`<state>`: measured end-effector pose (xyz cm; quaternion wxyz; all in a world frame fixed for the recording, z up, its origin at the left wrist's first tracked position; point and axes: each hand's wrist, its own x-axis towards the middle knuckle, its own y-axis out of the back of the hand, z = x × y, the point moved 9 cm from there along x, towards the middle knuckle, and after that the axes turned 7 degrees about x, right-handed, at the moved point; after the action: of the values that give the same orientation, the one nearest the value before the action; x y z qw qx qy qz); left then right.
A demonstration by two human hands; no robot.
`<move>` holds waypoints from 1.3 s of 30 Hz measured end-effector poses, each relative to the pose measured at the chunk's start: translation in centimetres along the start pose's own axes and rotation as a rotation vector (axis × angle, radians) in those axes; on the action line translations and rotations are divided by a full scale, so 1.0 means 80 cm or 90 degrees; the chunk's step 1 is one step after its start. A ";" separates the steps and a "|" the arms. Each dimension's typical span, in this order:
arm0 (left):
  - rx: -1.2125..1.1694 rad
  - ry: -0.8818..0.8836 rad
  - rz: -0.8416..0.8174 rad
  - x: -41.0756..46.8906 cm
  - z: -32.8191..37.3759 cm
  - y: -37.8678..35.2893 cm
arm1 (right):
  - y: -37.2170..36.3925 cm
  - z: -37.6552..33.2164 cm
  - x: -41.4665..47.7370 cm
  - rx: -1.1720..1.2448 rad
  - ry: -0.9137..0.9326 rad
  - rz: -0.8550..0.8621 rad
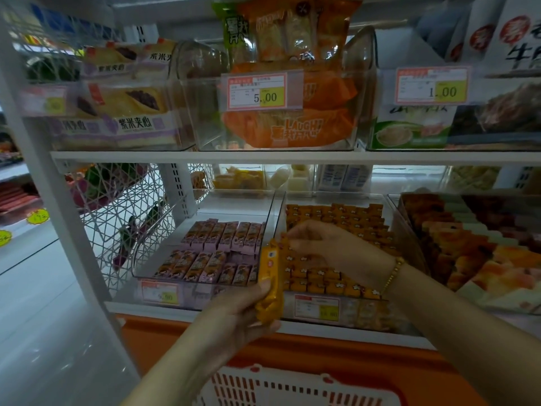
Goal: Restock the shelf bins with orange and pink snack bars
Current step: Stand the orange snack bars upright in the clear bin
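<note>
I see my left hand (238, 313) at 6 o'clock, fingers (265, 285) wrapped around a bundle of orange bars (270, 284) held upright in front of the lower shelf (205, 313). My right hand (320, 244) sits just at 1 o'clock of that bundle. Its fingertips (292, 244) are curled together on the top end of the bundle and seem to pinch one wrapper there, though blur hides the exact contact. A beaded bracelet (393, 273) circles the right wrist.

Behind the right hand, at 5 o'clock in my view, the clear orange bin (366, 313) is packed with rows of orange packets (336, 218) standing on end. Touching it at its 9 o'clock side is the pink bin (202, 290), with two rows of pink bars (218, 240) lying slanted and bare floor showing at the back. A price tag (316, 307) hangs on the orange bin's front wall. At the bottom edge, 6 o'clock, is the rim of a white and orange basket (292, 388).
</note>
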<state>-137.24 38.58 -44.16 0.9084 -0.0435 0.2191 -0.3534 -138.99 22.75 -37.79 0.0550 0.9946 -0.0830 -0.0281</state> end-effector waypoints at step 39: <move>0.825 -0.388 0.113 0.060 0.038 0.050 | 0.084 0.006 0.138 -0.492 0.099 0.186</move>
<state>-130.31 38.17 -44.16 0.7978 0.4254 -0.2951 -0.3091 -129.25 14.23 -38.01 0.4339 0.8775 -0.2024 0.0264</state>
